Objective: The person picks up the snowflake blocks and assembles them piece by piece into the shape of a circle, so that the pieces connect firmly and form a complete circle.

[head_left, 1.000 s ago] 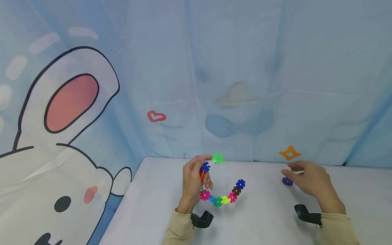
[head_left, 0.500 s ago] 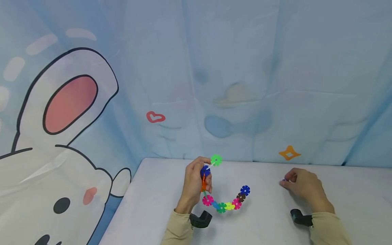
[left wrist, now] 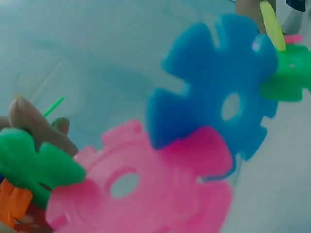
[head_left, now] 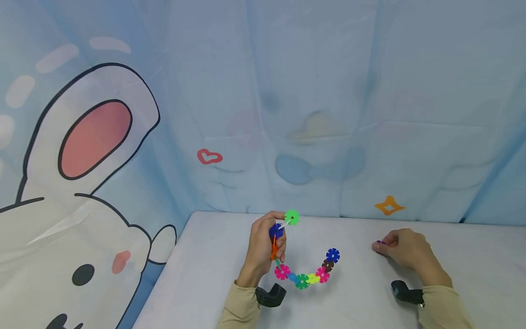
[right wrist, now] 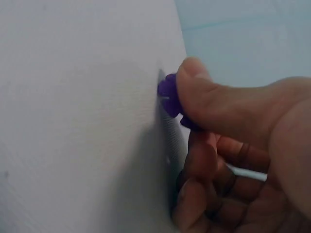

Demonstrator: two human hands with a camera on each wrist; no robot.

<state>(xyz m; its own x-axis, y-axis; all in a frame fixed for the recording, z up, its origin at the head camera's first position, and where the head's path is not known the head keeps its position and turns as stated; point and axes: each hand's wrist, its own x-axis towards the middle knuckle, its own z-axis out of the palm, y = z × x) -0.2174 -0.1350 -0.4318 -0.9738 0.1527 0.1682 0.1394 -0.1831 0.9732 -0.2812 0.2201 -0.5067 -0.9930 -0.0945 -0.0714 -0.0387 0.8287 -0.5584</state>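
Note:
My left hand [head_left: 258, 244] holds a curved chain of interlocking snowflake discs near one end. A bright green disc [head_left: 292, 217] sticks out past the index finger. Beside the palm show a dark blue disc [head_left: 276, 230] and an orange disc [head_left: 274, 250]. From there the chain dips and rises rightward to another dark blue disc [head_left: 333, 255]. Close up in the left wrist view are a pink disc [left wrist: 141, 189] and a light blue disc [left wrist: 214, 92], slotted together. Far to the right, my right hand [head_left: 411, 249] pinches a loose purple snowflake disc [right wrist: 170, 94], partly covered by the thumb.
Both hands work over a white-covered table [head_left: 353, 301]. A light blue curtain [head_left: 328, 91] printed with a rabbit, heart and star hangs along its back edge. Black wrist devices [head_left: 271, 295] are worn on both forearms.
My right hand has come down around the purple disc and now pinches it, shifted slightly left. The chain's hanging part has swung a little right and lower; my left hand keeps its hold.

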